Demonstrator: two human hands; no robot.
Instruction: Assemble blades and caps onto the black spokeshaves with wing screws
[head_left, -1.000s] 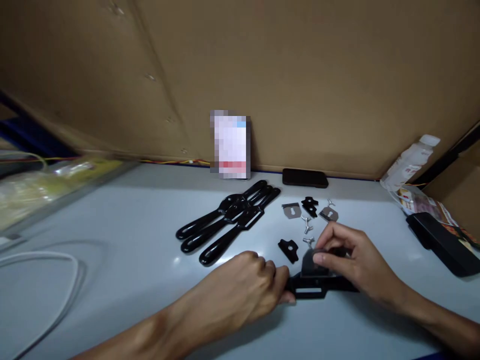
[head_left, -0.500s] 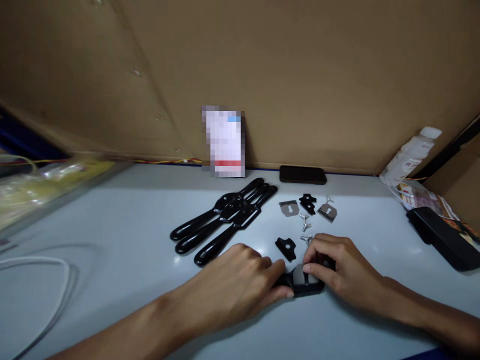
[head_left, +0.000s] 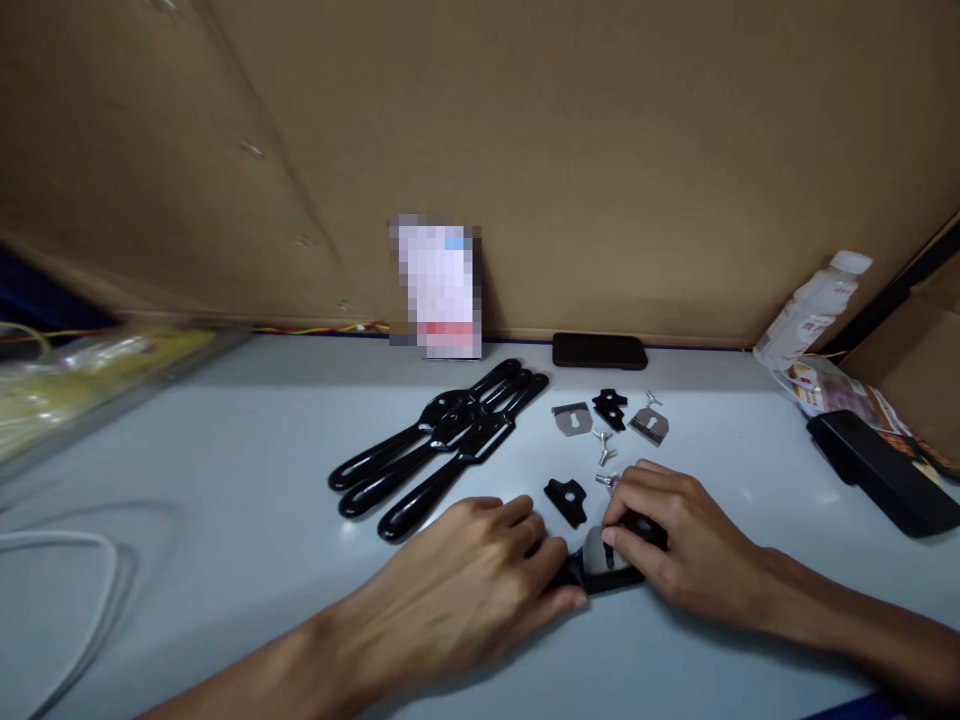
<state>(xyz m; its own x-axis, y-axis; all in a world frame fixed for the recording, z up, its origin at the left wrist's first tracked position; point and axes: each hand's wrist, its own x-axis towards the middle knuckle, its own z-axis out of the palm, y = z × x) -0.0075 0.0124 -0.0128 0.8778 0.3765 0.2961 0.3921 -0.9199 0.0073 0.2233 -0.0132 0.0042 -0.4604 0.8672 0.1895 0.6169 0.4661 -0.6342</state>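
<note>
My left hand (head_left: 480,575) is closed round one handle of a black two-handled tool body (head_left: 600,575) lying on the white table (head_left: 262,470). My right hand (head_left: 667,540) covers the other handle, its fingertips pressing a small grey metal blade (head_left: 596,552) onto the body's middle. Just beyond the hands lie a loose black clamp plate (head_left: 566,499) and a silver wing screw (head_left: 606,481).
Three more black tool bodies (head_left: 435,445) lie stacked at centre. Behind them are two grey blades (head_left: 571,418), another black plate (head_left: 609,408), wing screws, a dark phone (head_left: 599,351) and a blurred card. A bottle (head_left: 810,310) and black case (head_left: 877,470) sit right; a white cable left.
Both hands have lowered the tool body and drawn closer together. The right fingers have brought the grey blade down flat onto its middle. The view shifted slightly.
</note>
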